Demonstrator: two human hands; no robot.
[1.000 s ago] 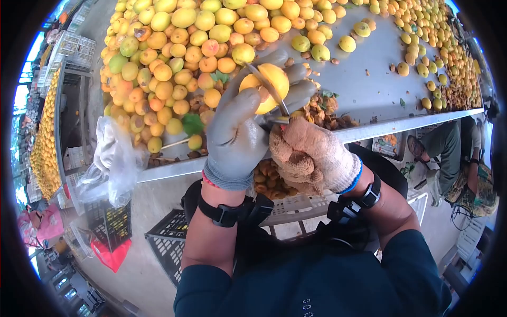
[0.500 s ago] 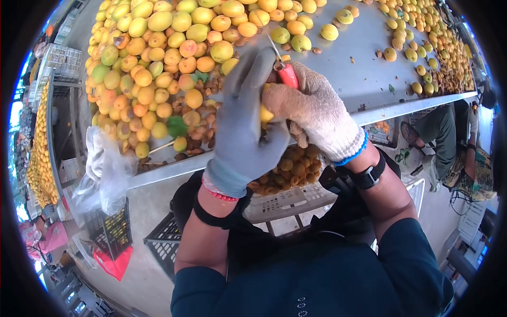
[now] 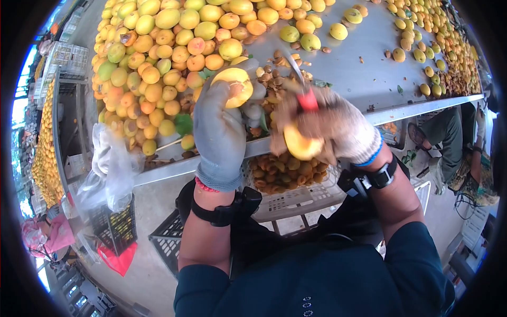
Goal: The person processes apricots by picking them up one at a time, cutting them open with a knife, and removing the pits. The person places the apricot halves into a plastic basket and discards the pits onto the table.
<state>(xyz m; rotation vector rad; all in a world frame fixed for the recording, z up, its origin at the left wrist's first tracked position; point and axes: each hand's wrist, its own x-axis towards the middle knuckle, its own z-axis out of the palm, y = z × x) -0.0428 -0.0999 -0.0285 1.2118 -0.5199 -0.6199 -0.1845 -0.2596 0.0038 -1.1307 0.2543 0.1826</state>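
My left hand (image 3: 219, 127), in a grey glove, is closed around an apricot half (image 3: 238, 87), its cut face turned up and right. My right hand (image 3: 330, 124), in a whitish knitted glove, grips a small knife (image 3: 307, 100) by its red handle, the blade pointing up and left. Another apricot half (image 3: 302, 142) sits in the same hand, on its lower side. Motion blurs the right fingers. Whole apricots (image 3: 153, 74) are heaped on the metal table beside my left hand. Loose pits (image 3: 269, 79) lie between the hands. A white crate (image 3: 288, 198) of apricot halves stands below.
The metal table (image 3: 359, 68) has a raised front edge. More apricots (image 3: 422, 47) and brown pits are at its far right. A plastic bag (image 3: 108, 174) hangs at the left corner, above a black crate (image 3: 113, 224). Other people (image 3: 50, 232) sit at both sides.
My hands were together around one fruit; now they are apart, with an apricot half in each. The left has moved left, the right lower and to the right with the knife.
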